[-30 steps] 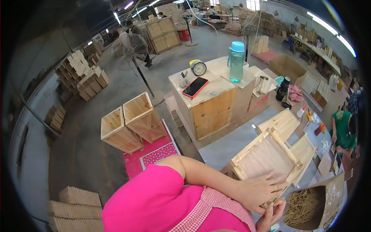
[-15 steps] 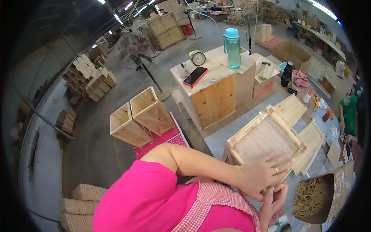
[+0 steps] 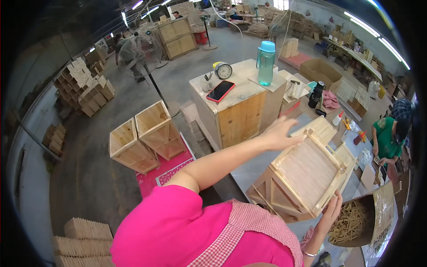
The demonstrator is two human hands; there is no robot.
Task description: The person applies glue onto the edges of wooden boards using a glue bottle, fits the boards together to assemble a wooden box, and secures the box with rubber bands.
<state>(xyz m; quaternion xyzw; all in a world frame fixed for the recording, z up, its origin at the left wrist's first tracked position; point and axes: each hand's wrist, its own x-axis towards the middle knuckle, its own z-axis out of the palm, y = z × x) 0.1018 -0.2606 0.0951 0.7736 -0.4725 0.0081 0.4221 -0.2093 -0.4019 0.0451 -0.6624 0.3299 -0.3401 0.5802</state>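
A pale wooden box (image 3: pixel 307 171) with framed edges and a flat thin panel on top stands tilted on the grey worktable in front of me. My right hand (image 3: pixel 331 210), a bracelet on its wrist, grips the box's near right corner, fingers along the edge. My left hand (image 3: pixel 281 134) is stretched out at the box's far left corner, fingers apart and slightly blurred, holding nothing that shows. Flat wooden panels (image 3: pixel 324 128) lie behind the box. To the right, an open cardboard carton (image 3: pixel 383 218) holds many small wooden strips (image 3: pixel 349 222).
A wooden cabinet (image 3: pixel 242 122) carries a blue bottle (image 3: pixel 266 64), a phone (image 3: pixel 220 91) and a clock (image 3: pixel 223 70). Two open wooden crates (image 3: pixel 153 129) stand at left, near a fan (image 3: pixel 140 51). A co-worker in green (image 3: pixel 386 135) works at far right.
My left hand has left the near corner beside my right hand and reached to the box's far left corner. My right hand now grips the near right corner. The view has shifted.
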